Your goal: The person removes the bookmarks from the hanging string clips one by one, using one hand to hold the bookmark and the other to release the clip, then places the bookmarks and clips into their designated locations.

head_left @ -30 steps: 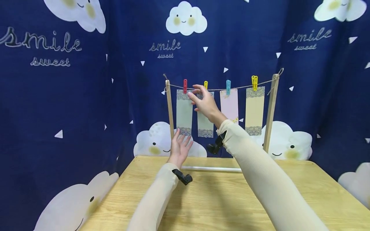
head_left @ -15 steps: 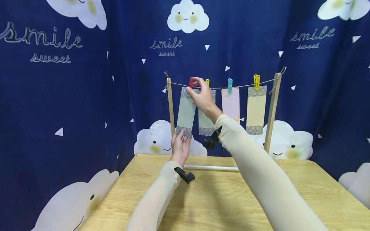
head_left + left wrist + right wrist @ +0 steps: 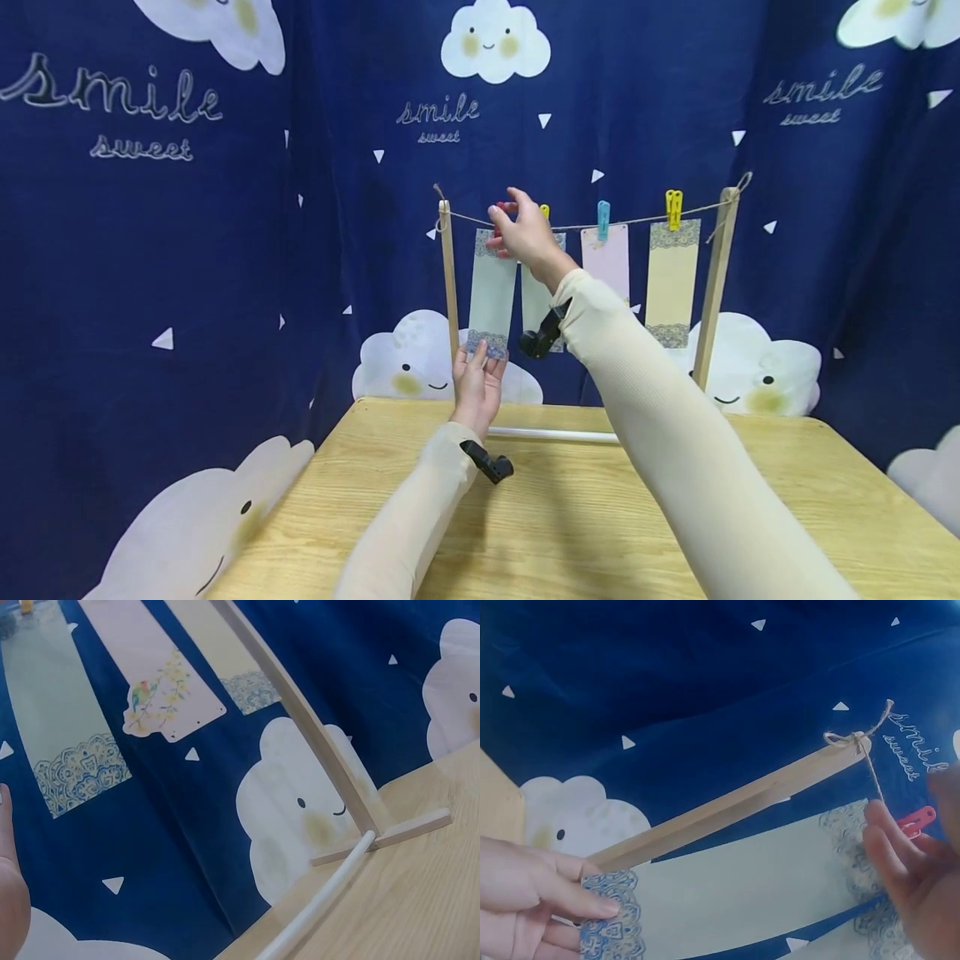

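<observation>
Along the twine, three paper cards already hang pegged, leaving apparently only the lace-edged green card, below the twine's left end, in work: your left grip pinches its lower edge; your right grip is spread beside the red clothespin.

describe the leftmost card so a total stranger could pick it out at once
On the wooden table, two wooden posts hold up a string with cards hanging from it. Find the pale green card nearest the left post. The green card beside it looks alike, but only this one has its patterned bottom edge pinched by the left hand.
</observation>
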The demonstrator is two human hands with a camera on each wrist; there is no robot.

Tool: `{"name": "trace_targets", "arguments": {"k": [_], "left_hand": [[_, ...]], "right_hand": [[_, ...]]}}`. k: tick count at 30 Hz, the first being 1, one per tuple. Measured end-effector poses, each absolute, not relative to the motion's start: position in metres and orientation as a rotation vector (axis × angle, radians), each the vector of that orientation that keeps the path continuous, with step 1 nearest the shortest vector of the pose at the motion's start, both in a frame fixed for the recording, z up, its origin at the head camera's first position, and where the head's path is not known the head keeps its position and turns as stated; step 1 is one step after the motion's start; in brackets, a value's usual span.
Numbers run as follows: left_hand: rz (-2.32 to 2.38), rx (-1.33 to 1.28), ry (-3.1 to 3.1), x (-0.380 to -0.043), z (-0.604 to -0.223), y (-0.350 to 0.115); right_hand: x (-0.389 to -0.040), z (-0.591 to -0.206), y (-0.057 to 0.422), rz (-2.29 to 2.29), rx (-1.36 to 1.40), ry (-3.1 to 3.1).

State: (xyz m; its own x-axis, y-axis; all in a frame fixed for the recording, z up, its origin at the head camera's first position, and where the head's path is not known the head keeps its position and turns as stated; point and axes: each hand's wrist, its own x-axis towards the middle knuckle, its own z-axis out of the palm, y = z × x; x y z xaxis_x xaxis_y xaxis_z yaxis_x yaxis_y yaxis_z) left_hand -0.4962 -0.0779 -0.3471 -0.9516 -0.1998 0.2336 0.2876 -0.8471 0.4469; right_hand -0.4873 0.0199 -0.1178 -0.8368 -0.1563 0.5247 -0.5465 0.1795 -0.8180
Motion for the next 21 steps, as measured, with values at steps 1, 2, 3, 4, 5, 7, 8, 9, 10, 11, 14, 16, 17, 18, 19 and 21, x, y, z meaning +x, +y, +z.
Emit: {"name": "trace_targets", "arguments": {"k": [1,2,3,4,5,7,8,9,10,11,14,16,17,18,19,21], "left_hand": [[-2.783,-0.26,-0.719,-0.4959,-0.3475,-0.0777],[-2.783,-0.263,-0.723,-0.4959,-0.348,-0.0776],[-2.782,-0.268,-0.732,-0.496,-0.3483,-0.0775],[-2.782,-0.273,-0.738,-0.4962,-0.3484,-0.0774],[-2.784,-0.277,-0.74,-0.4964,-0.3483,-0.0772],[-2.785,-0.281,-0.742,-0.4967,-0.3484,-0.0772],[-2.785,-0.285,-0.743,-0.497,-0.3485,-0.0772],[-2.786,-0.287,-0.74,-0.4975,-0.3485,-0.0771],[-2.788,-0.291,-0.739,-0.4977,-0.3484,-0.0771],[-2.791,-0.295,-0.738,-0.4978,-0.3482,-0.0771],[-2.786,-0.304,-0.751,-0.4979,-0.347,-0.0768],[-2.784,-0.305,-0.754,-0.4977,-0.3464,-0.0767],[-2.783,-0.299,-0.755,-0.4978,-0.3465,-0.0767],[-2.782,-0.295,-0.754,-0.4979,-0.3468,-0.0767],[-2.784,-0.292,-0.752,-0.498,-0.3473,-0.0769],[-2.791,-0.289,-0.746,-0.4985,-0.3484,-0.0774]], "right_hand": [[-0.4869,-0.1168,0.0192,1.707,0.66,-2.153],[-0.4865,-0.1159,0.0182,1.714,0.651,-2.162],[-0.4862,-0.1149,0.017,1.723,0.641,-2.166],[-0.4861,-0.1141,0.0158,1.727,0.629,-2.171],[-0.4862,-0.1134,0.0146,1.731,0.617,-2.179],[-0.4863,-0.1126,0.0127,1.74,0.606,-2.193],[-0.4867,-0.1123,0.0121,1.739,0.598,-2.206],[-0.4873,-0.112,0.0117,1.74,0.597,-2.213],[-0.4879,-0.1117,0.0117,1.735,0.594,-2.223],[-0.4884,-0.1113,0.0116,1.734,0.592,-2.231],[-0.4898,-0.1099,0.0118,1.734,0.589,-2.249],[-0.4908,-0.1092,0.0121,1.745,0.595,-2.257],[-0.4909,-0.1091,0.0123,1.746,0.602,-2.266],[-0.4912,-0.1092,0.0126,1.747,0.61,-2.27],[-0.4914,-0.1094,0.0129,1.755,0.621,-2.268],[-0.4919,-0.1102,0.014,1.765,0.633,-2.258]]}}
